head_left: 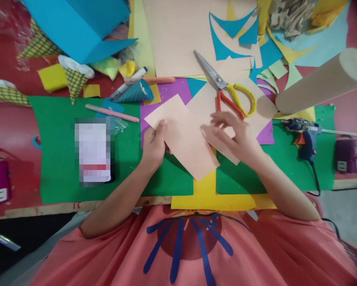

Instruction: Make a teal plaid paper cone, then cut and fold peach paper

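My left hand [154, 145] grips the left side of a peach sheet of paper [184, 137], thumb on top and fingers underneath. The sheet is tilted, its lower corner pointing toward me. To its right, my right hand [238, 137] hovers over more peach paper [258, 125], fingers loosely bent and apart, with nothing seen in them. Just beyond that hand lies a pair of scissors [221, 82] with one red and one yellow handle, blades pointing away to the left. Whether the right fingertips touch the paper or the red handle, I cannot tell.
Green paper [130, 159] covers the table's near side. A glue gun [307, 139] and an upright cardboard tube [318, 83] stand right. A blurred-out phone [93, 151], a pink pen [112, 113] and patterned paper cones [74, 79] lie left. Blue scraps [226, 47] lie at the back.
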Available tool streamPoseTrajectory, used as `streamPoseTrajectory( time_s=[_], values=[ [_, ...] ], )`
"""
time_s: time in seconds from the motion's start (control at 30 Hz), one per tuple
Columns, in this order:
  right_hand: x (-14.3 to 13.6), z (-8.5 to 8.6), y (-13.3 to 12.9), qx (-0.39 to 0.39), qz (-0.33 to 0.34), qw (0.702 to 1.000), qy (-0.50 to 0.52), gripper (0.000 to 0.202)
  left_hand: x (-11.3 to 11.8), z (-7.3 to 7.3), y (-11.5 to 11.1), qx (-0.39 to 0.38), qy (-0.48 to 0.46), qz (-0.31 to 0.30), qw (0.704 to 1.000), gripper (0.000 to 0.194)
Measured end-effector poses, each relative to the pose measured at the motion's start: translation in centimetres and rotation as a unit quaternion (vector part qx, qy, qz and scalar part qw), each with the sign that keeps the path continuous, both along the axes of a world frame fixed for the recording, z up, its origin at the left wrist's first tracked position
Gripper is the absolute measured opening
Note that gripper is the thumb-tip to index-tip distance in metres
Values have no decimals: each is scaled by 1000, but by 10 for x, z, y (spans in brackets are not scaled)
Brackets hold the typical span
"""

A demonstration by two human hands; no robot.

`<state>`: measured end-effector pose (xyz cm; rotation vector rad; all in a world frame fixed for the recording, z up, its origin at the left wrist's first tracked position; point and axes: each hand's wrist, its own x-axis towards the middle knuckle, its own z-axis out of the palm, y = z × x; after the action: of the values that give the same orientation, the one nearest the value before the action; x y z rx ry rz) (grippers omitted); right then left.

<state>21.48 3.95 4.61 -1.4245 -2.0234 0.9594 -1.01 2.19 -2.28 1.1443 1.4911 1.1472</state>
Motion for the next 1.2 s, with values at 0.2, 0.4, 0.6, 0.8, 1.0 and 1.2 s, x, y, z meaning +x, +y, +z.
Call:
streamPoseTrajectory(
  time_s=[0.2,0.4,0.6,0.8,1.0,1.2],
  values=[
    [9,-10,-31,-269,17,950,161,40,7,4,3,71,-21,83,994,39],
    [37,-8,-27,-163,-76,980,81,20,-5,11,6,115,54,35,991,32],
    [63,-2,-17,106,-92,979,-147,24,-10,33,4,87,205,-97,970,23],
    [40,-6,-18,231,-66,955,-175,17,-1,38,-3,99,251,-209,940,21],
    [-12,-23,-28,180,175,958,-139,28,-2,36,-6,74,268,-193,941,17],
    [-29,-42,-29,205,187,932,-233,47,-2,36,-3,22,236,-193,952,13]
  ],
)
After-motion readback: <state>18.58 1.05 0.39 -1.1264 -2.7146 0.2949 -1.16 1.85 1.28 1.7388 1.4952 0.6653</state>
